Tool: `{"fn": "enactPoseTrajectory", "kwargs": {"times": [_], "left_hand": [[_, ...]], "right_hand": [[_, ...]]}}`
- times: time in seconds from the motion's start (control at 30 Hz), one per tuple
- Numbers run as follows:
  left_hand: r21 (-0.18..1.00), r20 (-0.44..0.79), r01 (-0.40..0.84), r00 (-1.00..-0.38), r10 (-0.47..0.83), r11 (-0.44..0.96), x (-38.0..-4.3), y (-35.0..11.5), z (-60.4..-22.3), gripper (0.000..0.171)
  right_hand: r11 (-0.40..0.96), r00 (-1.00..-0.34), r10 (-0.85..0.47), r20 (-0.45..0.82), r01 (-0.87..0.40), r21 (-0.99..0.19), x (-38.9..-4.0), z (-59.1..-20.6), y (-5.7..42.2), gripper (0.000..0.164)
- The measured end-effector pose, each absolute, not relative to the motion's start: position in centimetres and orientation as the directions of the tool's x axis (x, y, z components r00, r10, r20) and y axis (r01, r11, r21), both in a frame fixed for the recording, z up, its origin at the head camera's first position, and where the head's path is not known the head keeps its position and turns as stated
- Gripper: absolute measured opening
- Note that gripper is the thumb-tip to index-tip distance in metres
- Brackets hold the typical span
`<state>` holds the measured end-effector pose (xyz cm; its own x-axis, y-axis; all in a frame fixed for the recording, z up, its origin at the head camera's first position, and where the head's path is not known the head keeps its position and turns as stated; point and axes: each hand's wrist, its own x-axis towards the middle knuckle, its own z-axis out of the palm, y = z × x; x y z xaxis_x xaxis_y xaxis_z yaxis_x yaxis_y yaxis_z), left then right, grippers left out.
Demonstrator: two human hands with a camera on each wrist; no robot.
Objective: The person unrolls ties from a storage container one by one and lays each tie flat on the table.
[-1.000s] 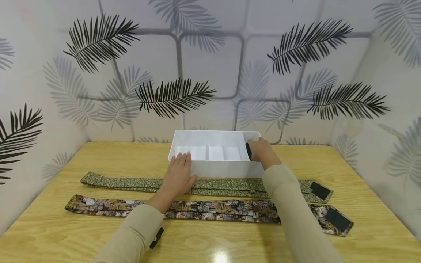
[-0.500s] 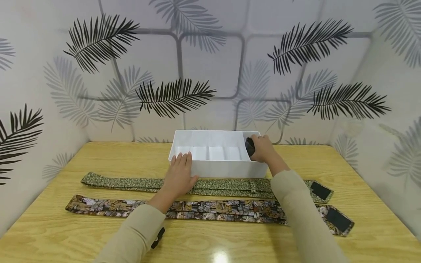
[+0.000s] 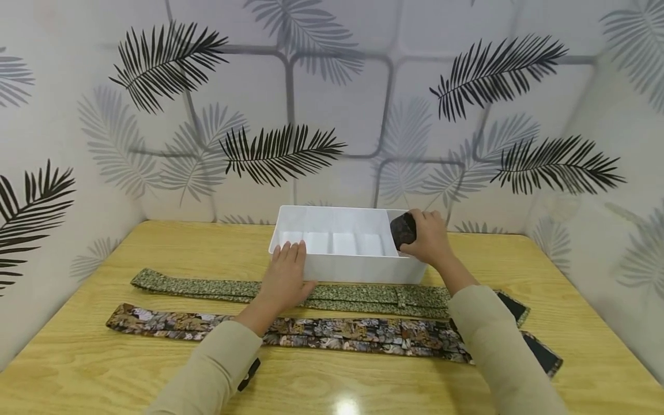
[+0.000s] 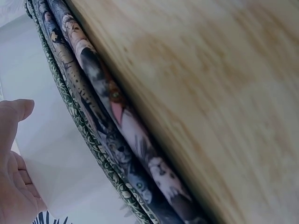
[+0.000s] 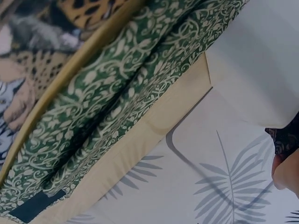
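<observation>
A white divided box stands at the back of the table. My left hand rests its fingers over the box's front rim, near the left end, with the thumb spread to the side. At the right-end compartment my right hand grips a dark rolled necktie, whose lower part is behind the front wall. Dark patterned cloth shows beside the thumb in the right wrist view. Just in front of the box lies a green floral necktie. Nearer lies an animal-print necktie; the right sleeve covers part of both.
The wooden table runs up to a leaf-patterned wall behind the box. Dark patches mark the ties' right ends. A small black object sits at the left wrist.
My right hand has shifted up and right, and more of the rolled necktie shows above the box's front wall. The left hand stays on the rim. The head view has turned slightly.
</observation>
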<state>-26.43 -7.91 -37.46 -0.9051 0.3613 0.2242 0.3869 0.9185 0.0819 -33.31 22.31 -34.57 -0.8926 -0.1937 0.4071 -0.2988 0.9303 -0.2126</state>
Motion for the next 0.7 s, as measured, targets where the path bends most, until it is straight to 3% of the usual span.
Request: {"fn": "enactPoseTrajectory", "kwargs": {"times": [0.33,0.47,0.7], "left_hand": [[0.031,0.224,0.379,-0.904,0.364,0.925,-26.5,-7.6,-37.5,0.08],[0.042,0.216,0.385,-0.905,0.368,0.922,-26.4,-7.6,-37.4,0.081],[0.021,0.247,0.404,-0.888,0.387,0.915,-26.4,-7.9,-37.7,0.082]], "right_hand": [[0.777,-0.917,-0.104,0.384,-0.316,-0.544,-31.3,-32.9,23.9,0.068],[0.746,-0.935,-0.11,0.336,-0.301,-0.593,-30.2,-32.6,24.0,0.069],[0.666,-0.919,-0.137,0.369,-0.362,-0.653,-28.4,-32.4,23.7,0.061]]}}
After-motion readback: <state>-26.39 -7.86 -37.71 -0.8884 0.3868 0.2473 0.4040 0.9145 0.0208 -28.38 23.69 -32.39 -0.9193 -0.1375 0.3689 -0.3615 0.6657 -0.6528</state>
